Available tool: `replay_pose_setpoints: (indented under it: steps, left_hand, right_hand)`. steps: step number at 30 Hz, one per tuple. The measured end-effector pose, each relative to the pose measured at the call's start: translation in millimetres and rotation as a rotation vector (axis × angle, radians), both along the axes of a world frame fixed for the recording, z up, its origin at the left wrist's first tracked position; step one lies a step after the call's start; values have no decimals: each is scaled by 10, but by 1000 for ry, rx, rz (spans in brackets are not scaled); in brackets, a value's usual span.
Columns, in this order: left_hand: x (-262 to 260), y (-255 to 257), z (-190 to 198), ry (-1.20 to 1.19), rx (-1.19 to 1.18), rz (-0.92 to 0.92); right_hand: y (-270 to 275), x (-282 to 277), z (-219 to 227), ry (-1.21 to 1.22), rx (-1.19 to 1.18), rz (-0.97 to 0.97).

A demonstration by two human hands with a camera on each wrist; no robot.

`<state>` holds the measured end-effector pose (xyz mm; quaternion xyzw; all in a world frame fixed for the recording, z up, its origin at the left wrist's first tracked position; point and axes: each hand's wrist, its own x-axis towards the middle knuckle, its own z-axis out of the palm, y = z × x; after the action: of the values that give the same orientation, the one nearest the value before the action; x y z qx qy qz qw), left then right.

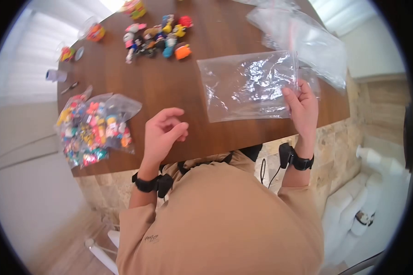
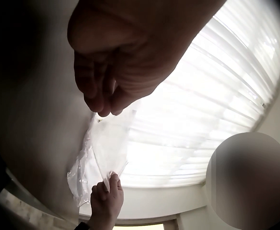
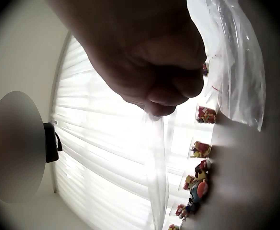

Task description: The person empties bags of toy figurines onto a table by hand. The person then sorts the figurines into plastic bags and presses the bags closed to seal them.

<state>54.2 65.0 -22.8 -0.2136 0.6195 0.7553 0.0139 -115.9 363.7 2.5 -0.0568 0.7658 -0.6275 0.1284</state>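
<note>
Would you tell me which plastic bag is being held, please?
The clear bag pinched by the right hand; other clear bags and toy-filled bags lie on the table.

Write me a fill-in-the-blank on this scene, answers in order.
A clear, rectangular plastic bag is pinched by the person's ____.
The left hand holds ____.
The heap of small multicoloured toy figures lies on a wooden table coloured ____.
Of the two hands, clear plastic bags packed with multicoloured toys lie nearer the ____.

Missing: right hand; nothing; brown; left.

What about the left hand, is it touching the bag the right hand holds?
No, tabletop shows between the left hand and the clear bag.
</note>
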Motion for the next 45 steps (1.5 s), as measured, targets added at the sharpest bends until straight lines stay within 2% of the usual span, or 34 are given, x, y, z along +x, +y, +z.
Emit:
replay_pose_setpoints:
  steps: [1,3,4,6,7,8,9,10,12,13,15,16,17,18,19,20,22,23,26,28,29,31,32,34,35,37,38,40,41,43,45]
  left_hand:
    - [-6,2,-7,37,-5,-25]
    - [-60,86,-11,78,0,-64]
    - [-121,168,75,120,-23,-143]
    - [-270,331,180,208,-134,-295]
    - [-383,427,248,219,-130,-305]
    - [-517,537,339,310,-272,-423]
    - [-648,654,393,404,-415,-537]
    - [-771,778,410,415,-411,-545]
    - [-1041,1033,431,733,-777,-575]
    - [-1200,1161,391,743,-773,-581]
    - [-1477,1406,235,983,-1067,-614]
    - [-1537,1517,190,994,-1063,-617]
    - [-1597,1622,157,983,-1155,-614]
    - [-1653,1697,121,971,-1247,-608]
    - [-1686,1740,159,988,-1242,-613]
    - [-1691,1788,204,995,-1201,-584]
    - [-1734,1866,223,1010,-1151,-568]
    - [-1777,1875,218,989,-1118,-547]
    - [-1885,1953,152,968,-1124,-561]
    - [-1986,2019,35,966,-1167,-583]
    - [-2032,2062,-60,911,-1192,-637]
    - [-2058,2103,-272,857,-1213,-695]
    - [-2060,2090,-361,832,-1257,-727]
    - [-2063,2079,-465,805,-1304,-759]
    - [-2051,2078,-485,798,-1329,-755]
    - [-2041,2085,-509,787,-1352,-764]
    - [-2040,2101,-496,758,-1363,-796]
    - [-2061,2113,-489,737,-1377,-826]
    - [-2045,2104,-495,741,-1375,-825]
    - [-2026,2093,-502,737,-1371,-822]
    - [-2012,2089,-509,738,-1354,-785]
  right_hand:
    - [122,-65,28,11,13,-21]
    - [368,-185,65,18,242,-85]
    - [479,-231,63,55,374,-96]
    - [629,-309,56,84,451,-113]
    - [676,-325,52,110,519,-116]
    - [709,-333,56,115,524,-126]
    - [743,-340,63,138,629,-141]
    - [781,-340,69,159,734,-158]
    - [842,-340,50,211,790,-174]
    - [868,-329,32,254,842,-175]
    - [926,-310,14,252,867,-191]
    - [955,-307,6,251,890,-194]
    - [981,-283,-6,254,894,-208]
    - [1011,-245,-24,251,773,-241]
    - [1051,-224,-52,247,651,-273]
    - [1118,-213,-86,246,656,-288]
    - [1280,-182,-164,207,166,-271]
    - [1348,-207,-204,207,167,-283]
    - [1449,-281,-276,107,185,-299]
    - [1394,-314,-287,81,586,-325]
    - [1336,-309,-255,79,586,-328]
    - [1230,-287,-161,20,783,-359]
    - [1242,-276,-206,19,786,-363]
    - [1211,-270,-289,376,921,-455]
    - [1184,-274,-255,375,920,-456]
    - [1094,-254,-180,754,899,-182]
    - [1067,-249,-218,741,902,-186]
    - [1041,-368,-322,791,879,167]
    - [1089,-415,-408,790,879,166]
    - [1200,-474,-552,637,1064,215]
    - [1230,-486,-606,628,1077,220]
